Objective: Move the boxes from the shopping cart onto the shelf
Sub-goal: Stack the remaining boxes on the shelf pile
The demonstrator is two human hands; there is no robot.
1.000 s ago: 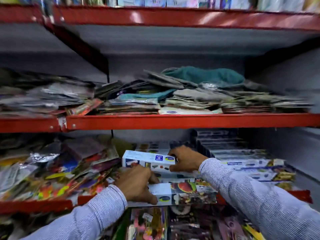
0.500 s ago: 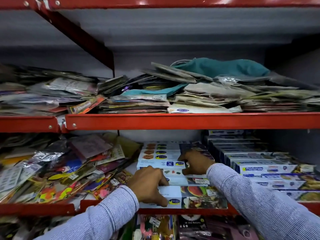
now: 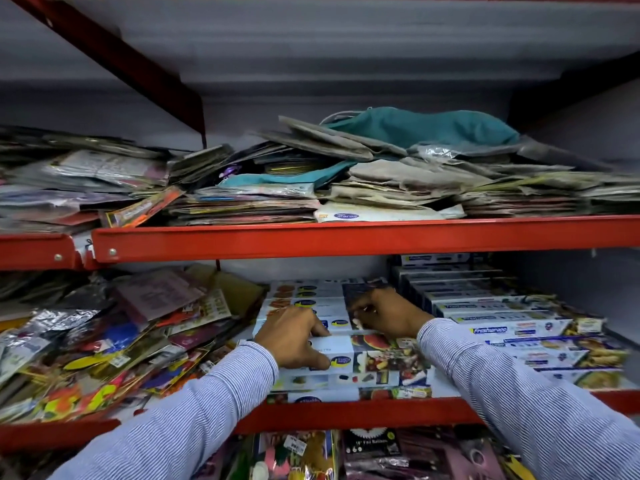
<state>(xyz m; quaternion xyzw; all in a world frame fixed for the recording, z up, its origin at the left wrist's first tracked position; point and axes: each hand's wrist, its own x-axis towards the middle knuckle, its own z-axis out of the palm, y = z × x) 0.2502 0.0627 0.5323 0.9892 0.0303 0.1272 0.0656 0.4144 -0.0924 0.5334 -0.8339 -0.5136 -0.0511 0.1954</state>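
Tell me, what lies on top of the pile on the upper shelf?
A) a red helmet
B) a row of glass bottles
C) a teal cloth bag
C: a teal cloth bag lies on top of the flat packets on the upper shelf.

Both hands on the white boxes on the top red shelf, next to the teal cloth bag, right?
Wrong shelf. In the head view the left hand and right hand rest on the white boxes on the lower red shelf. The teal cloth bag lies on the shelf above, well apart from them.
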